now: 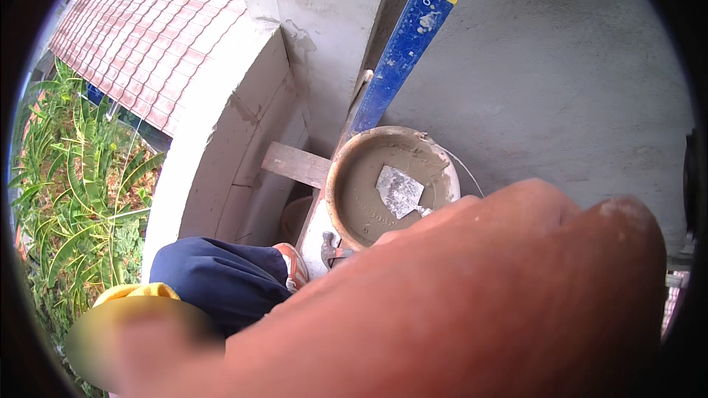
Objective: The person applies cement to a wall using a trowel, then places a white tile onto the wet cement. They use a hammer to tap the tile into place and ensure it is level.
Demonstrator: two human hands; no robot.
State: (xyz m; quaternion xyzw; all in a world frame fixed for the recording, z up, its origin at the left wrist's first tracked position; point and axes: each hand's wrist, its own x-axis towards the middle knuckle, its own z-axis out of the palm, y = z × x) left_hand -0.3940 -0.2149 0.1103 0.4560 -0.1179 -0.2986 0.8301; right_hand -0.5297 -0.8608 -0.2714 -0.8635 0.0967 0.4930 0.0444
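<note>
A bare hand (pixel 564 250), with its forearm crossing the lower part of the view, looms blurred and very close to the lens; whether it is the left or the right I cannot tell. Its fingers do not show clearly, so how far open they are, and whether they grip anything, cannot be told.

Just beyond them, to the upper left, a flat metal trowel blade (pixel 399 191) smeared with pale grey lies on wet grey-brown mortar (pixel 355 203), its handle end running out of sight behind the hand. The mortar fills a round bucket with a crusted, pale brown rim (pixel 333 195) and a thin wire handle (pixel 466 170).

Left of the fingers, below the bucket, are a metal claw hammer head (pixel 330 249), an orange-and-white shoe (pixel 294 268) and a knee in navy trousers (pixel 221 276). A weathered wooden board (pixel 296 165) juts out left of the bucket. Farthest from the fingers, a long blue spirit level (pixel 402 55) leans behind the bucket, beside a smooth grey wall (pixel 546 81).
</note>
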